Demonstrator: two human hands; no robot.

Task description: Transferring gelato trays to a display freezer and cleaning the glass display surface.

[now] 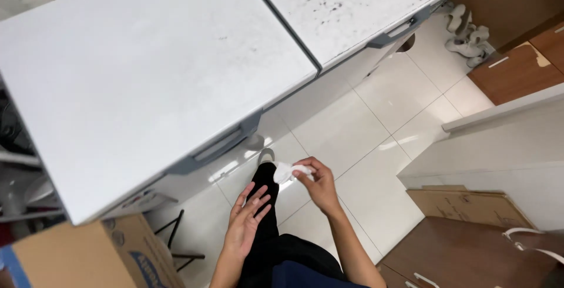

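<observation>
Below me, two white chest freezers [147,70] stand side by side along the upper edge of the tiled floor [364,141], a cardboard box [76,255] at the near-left corner. My right hand [319,183] pinches a small crumpled white tissue [286,172] between thumb and fingers, above my dark-trousered leg [267,217]. My left hand [247,217] hovers just beside it, fingers spread, holding nothing.
</observation>
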